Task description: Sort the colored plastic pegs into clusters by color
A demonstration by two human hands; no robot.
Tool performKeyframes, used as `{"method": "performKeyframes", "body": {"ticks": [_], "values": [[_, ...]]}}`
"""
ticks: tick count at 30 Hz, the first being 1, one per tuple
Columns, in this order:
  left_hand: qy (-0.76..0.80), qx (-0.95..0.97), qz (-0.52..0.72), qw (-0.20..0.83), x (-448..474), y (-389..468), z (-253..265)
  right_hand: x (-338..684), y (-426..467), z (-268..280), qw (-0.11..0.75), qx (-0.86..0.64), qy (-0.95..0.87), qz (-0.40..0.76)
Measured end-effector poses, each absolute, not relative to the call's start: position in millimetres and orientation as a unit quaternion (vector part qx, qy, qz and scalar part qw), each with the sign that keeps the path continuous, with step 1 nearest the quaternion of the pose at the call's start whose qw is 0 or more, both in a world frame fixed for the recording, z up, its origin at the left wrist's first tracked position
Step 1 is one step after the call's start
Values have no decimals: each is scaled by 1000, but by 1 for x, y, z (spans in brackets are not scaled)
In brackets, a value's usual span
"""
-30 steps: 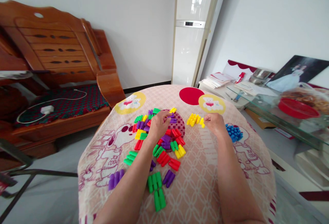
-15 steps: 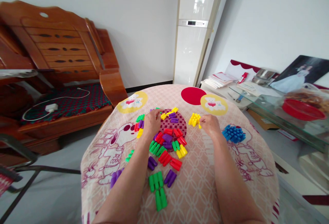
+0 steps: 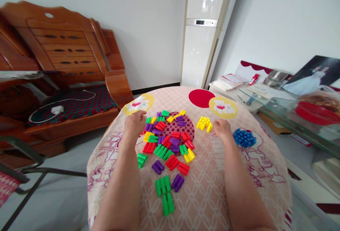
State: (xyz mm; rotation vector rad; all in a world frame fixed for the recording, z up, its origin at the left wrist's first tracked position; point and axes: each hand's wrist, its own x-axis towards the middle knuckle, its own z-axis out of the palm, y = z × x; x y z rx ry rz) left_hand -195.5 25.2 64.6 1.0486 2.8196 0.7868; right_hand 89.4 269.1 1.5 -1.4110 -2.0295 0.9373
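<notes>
Several yellow plastic pieces (image 3: pixel 204 123) stand in a group on the cloth. Right beside them is my right hand (image 3: pixel 222 129), fingers bent and drawn together; whether a piece is inside them is hidden. My left hand (image 3: pixel 134 125) is over the left edge of the scattered joined plastic pieces, its fingers curled, with whatever they hold out of sight. Near it lie green pieces (image 3: pixel 153 138), red pieces (image 3: pixel 149 148) and purple pieces (image 3: pixel 158 167). To the right of my right hand stands a bunch of blue plastic pieces (image 3: pixel 244 138).
A patterned cloth (image 3: pixel 202 195) covers the round table. A wooden bench (image 3: pixel 69 54) is on the left, and a glass shelf (image 3: pixel 297 123) holding a red basin (image 3: pixel 316 113) is on the right. A tall white cabinet unit (image 3: pixel 198 54) stands behind the table.
My left hand has moved left, uncovering several colored pieces. My right hand has drawn slightly away from the yellow group, where a yellow piece it was touching now stands. The view has shifted slightly.
</notes>
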Motion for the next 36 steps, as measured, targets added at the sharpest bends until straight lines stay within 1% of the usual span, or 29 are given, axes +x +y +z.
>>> {"method": "performKeyframes", "body": {"ticks": [3, 5, 7, 9, 11, 14, 17, 20, 24, 30, 36], "values": [[922, 332, 190, 62, -206, 10, 67, 88, 271, -10, 277, -510, -694, 425], [917, 334, 185, 116, -210, 3, 66, 88, 274, -15, 297, -497, -676, 456], [904, 339, 194, 176, -211, 0, 63, 89, 276, -17, 296, -498, -670, 464], [890, 357, 189, 211, -210, 0, 60, 90, 278, -17, 296, -515, -681, 427], [885, 385, 160, 208, -208, 3, 58, 91, 279, -14, 316, -525, -704, 359], [890, 408, 119, 167, -206, 8, 53, 93, 278, -7, 349, -520, -735, 258], [894, 408, 102, 156, -205, 13, 50, 94, 277, 2, 363, -521, -744, 209], [895, 406, 94, 160, -204, 15, 48, 94, 275, 8, 375, -511, -747, 200], [889, 427, 87, 139, -203, 17, 45, 92, 271, 13, 384, -499, -747, 214], [875, 419, 151, 188, -207, 14, 44, 86, 265, 17, 405, -471, -749, 228], [862, 452, 128, 189, -206, 17, 41, 81, 262, 16, 401, -451, -763, 231]]}}
